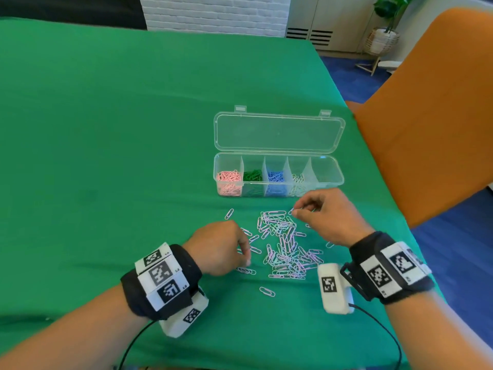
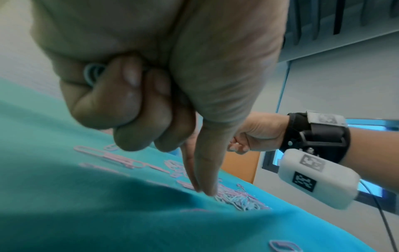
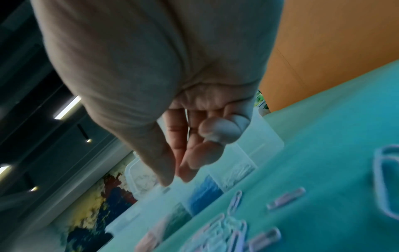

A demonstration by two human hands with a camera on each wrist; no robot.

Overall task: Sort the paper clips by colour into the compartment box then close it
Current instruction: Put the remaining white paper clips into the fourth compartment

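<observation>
The clear compartment box point(image 1: 332, 180) lies open, its lid point(image 1: 280, 132) flat behind it. From the left its cells hold pink point(image 1: 228, 180), green point(image 1: 252, 180), blue point(image 1: 276, 180) and white clips point(image 1: 297, 182); the rightmost cell looks empty. A pile of pale clips point(image 1: 285, 249) lies in front on the green cloth. My left hand point(image 1: 246, 259) is at the pile's left edge, thumb and forefinger tips point(image 2: 205, 191) down on the cloth, the curled fingers holding pale clips point(image 2: 92, 73). My right hand point(image 1: 294, 210) hovers at the pile's far right and pinches one pale clip point(image 1: 291, 211).
Single clips lie apart from the pile, one far left point(image 1: 229, 213) and one near me point(image 1: 266, 291). An orange chair back point(image 1: 426, 116) stands close at the right, past the table's right edge. The box point(image 3: 237, 170) shows just beyond my right fingers.
</observation>
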